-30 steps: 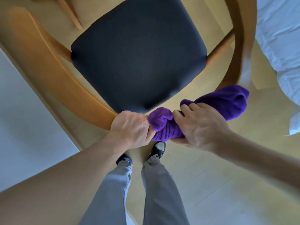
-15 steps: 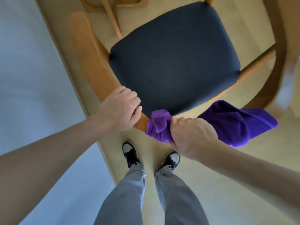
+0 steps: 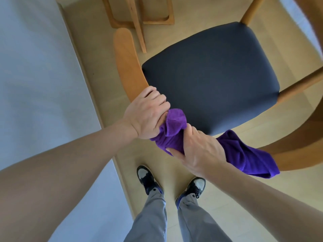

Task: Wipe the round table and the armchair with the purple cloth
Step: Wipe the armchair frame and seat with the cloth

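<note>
Left hand (image 3: pixel 146 116) grips the curved wooden armchair rail (image 3: pixel 127 67). Right hand (image 3: pixel 201 151) clutches the bunched purple terry cloth (image 3: pixel 173 130) (touching the left hand), long axis trailing rightward along the rail.

open seat (image 3: pixel 209 81) between wooden armrests (image 3: pixel 127 63)

A pale wooden floor (image 3: pixel 97 49) fills the middle of the frame. A white surface (image 3: pixel 35 75) covers the left side. A light wooden frame base (image 3: pixel 139 18) stands at top centre. Grey trousers (image 3: pixel 150 220) and dark sneakers (image 3: pixel 146 179) show at the bottom.
</note>
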### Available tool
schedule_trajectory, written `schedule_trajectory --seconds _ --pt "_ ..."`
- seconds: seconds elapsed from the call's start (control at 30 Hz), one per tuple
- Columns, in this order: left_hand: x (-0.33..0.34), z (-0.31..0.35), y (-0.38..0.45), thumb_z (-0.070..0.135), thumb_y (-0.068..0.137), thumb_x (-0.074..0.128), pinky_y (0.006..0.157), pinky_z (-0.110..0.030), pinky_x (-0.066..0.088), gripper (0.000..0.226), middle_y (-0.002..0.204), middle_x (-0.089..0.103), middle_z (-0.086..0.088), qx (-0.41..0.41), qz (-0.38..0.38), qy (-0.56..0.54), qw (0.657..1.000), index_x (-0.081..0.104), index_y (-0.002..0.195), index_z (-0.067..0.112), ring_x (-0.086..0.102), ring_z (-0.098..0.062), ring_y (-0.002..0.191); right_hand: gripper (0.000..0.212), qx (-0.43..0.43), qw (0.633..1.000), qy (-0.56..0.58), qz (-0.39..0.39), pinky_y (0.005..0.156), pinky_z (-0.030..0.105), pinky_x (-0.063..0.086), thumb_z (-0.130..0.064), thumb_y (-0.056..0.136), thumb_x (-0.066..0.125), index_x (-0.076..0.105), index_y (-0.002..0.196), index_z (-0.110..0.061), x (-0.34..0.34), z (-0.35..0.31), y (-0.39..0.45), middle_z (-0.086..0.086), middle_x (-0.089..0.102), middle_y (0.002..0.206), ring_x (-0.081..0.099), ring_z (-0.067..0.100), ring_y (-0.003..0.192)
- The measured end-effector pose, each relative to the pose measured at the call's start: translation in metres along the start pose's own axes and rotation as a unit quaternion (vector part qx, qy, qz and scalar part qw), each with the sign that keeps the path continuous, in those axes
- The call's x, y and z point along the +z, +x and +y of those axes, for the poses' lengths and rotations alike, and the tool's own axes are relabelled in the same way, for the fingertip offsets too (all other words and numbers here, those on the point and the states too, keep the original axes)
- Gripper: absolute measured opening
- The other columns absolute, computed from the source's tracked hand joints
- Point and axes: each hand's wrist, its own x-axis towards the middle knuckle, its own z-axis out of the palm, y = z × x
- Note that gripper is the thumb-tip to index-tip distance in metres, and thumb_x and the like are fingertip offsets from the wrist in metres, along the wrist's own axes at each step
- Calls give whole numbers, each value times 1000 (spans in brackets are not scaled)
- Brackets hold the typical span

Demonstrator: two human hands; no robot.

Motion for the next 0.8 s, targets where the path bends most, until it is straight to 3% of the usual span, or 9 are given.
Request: schedule_trajectory --seconds 0.13,0.2,0.27,0.37,0.47,0.63,0.73,0.8 --pt "-15 -32 10 38 102 33 95 -44 39 35 87 54 -4 47 -39 -4 998 54 87 14 47 -28 83 58 -108 988 -110 -9 50 35 44 -51 79 73 55 110 -5 -11 38 -23 5 56 77 59 27 59" --pt "-18 -51 15 42 103 30 99 -45 38 40 92 57 -4 48 -44 0 998 56 91 14 49 -26 87 62 -135 978 -158 -28 49 39 47 -42 76 79 55 114 2 -11 52 -30 9 56 75 56 29 56" --pt "-12 -58 14 40 102 32 102 -46 38 40 93 59 -6 47 -20 3 999 58 91 13 50 -27 88 57 -116 980 -159 -33 49 41 48 -37 79 78 57 113 2 -5 49 -29 9 56 76 56 30 55" --pt "-5 -59 12 34 101 34 102 -45 37 35 91 58 -8 51 2 8 999 59 90 11 48 -30 85 43 -53 995 -72 -35 49 36 47 -35 80 74 54 105 -6 3 26 -15 5 56 77 60 29 57" --pt "-7 -59 12 32 100 35 102 -45 36 33 91 57 -8 48 -12 12 999 58 91 10 48 -31 85 48 3 999 -3 -32 50 29 35 -43 77 74 49 104 -12 5 1 6 1 59 82 63 26 61" --pt "-6 -57 9 28 97 39 103 -47 37 29 88 56 -10 54 8 -2 998 58 88 8 47 -33 83 53 115 993 33 -11 55 31 35 -60 80 63 45 108 -18 7 -30 22 -4 57 90 63 24 70" --pt "-8 -57 11 29 97 39 105 -46 36 29 89 57 -10 56 1 -5 998 58 88 9 48 -33 84 55 114 992 34 41 52 29 35 -57 80 65 48 112 -15 12 -31 15 -3 56 85 62 24 67" --pt "-8 -58 10 28 97 38 108 -45 35 28 90 58 -9 60 -6 -20 998 57 89 9 49 -33 85 64 69 997 31 20 55 30 36 -52 84 66 47 127 -8 10 -20 8 0 57 90 62 26 71"
